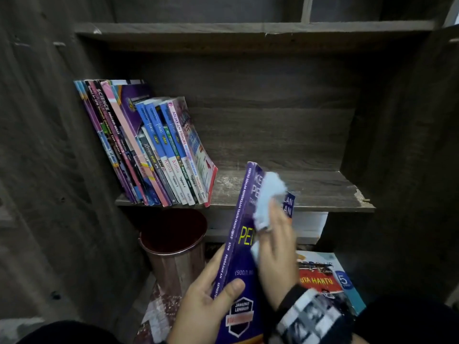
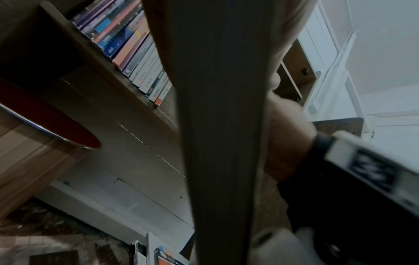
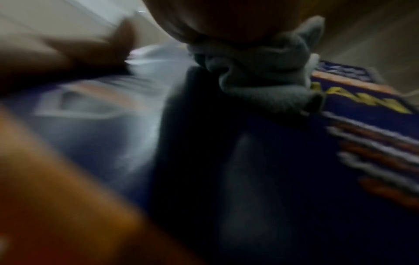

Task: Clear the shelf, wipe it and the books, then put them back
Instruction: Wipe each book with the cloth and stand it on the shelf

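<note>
My left hand (image 1: 211,294) grips a purple book (image 1: 242,264) by its spine, holding it tilted in front of the dark wooden shelf (image 1: 298,189). My right hand (image 1: 278,247) presses a bunched pale blue cloth (image 1: 269,197) against the book's front cover. In the right wrist view the cloth (image 3: 263,71) lies crumpled on the purple cover (image 3: 340,134). The left wrist view is filled by the book's page edge (image 2: 222,125). A row of several books (image 1: 151,150) leans to the left on the shelf's left part.
A copper-coloured bin (image 1: 173,247) stands below the shelf on the left. More books (image 1: 325,276) lie flat on the floor to the right under my right wrist. White stacked paper (image 1: 310,219) sits under the shelf board. Another shelf board (image 1: 248,31) runs above.
</note>
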Demonstrator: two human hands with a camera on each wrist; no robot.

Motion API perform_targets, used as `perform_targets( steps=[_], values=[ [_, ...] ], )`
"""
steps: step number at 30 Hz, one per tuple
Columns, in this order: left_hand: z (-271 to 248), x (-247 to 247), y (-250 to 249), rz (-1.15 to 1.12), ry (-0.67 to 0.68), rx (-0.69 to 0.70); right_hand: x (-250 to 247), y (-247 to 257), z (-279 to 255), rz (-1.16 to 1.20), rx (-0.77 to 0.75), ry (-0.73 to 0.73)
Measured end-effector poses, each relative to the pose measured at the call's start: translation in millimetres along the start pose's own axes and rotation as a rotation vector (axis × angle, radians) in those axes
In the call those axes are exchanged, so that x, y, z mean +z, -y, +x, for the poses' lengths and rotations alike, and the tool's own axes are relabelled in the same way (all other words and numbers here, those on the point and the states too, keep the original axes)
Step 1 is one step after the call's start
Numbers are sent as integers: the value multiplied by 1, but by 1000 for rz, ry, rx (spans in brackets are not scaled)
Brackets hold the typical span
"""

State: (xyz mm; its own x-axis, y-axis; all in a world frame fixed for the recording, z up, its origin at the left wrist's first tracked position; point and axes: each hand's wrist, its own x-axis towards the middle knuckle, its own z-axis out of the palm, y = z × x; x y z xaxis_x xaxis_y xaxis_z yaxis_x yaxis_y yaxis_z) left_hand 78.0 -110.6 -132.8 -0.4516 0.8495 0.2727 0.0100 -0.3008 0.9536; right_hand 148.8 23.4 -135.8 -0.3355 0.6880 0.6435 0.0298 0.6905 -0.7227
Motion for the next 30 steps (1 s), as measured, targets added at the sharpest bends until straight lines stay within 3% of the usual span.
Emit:
perform_targets(
  steps=[2,4,6,9,10,12,17,18,20,23,25,27,30],
  values=[
    [3,-1,1,23,-55,23,7,19,-18,-95,-249,101],
    [3,-2,-2,14,-47,9,5,11,-6,-121,-286,80],
    [2,-3,-5,-13,-7,-17,0,-15,14,-73,-87,-14],
    [0,-4,-9,-33,32,-14,-10,-47,33,15,404,-127],
    [1,-5,-8,-26,39,-4,-8,-46,30,5,456,-136],
    [3,-6,-8,2,34,6,1,-32,13,-6,351,-101],
    [9,-13,-3,68,-96,34,12,19,-22,-147,-285,226],
    [9,-13,-4,50,-94,13,8,16,-14,-160,-310,223],
    [7,-11,-6,-15,-71,-34,3,-7,6,-169,-211,124],
    [5,-6,-10,-72,-42,-70,-7,-39,27,-93,246,-31],
    [6,-6,-9,-82,-77,-51,-5,-34,22,-54,361,-68],
    [9,-8,-7,-60,-144,16,4,-10,-1,-58,304,44],
    [17,-15,-8,-14,-242,147,21,25,-48,-144,-53,278]
  ],
)
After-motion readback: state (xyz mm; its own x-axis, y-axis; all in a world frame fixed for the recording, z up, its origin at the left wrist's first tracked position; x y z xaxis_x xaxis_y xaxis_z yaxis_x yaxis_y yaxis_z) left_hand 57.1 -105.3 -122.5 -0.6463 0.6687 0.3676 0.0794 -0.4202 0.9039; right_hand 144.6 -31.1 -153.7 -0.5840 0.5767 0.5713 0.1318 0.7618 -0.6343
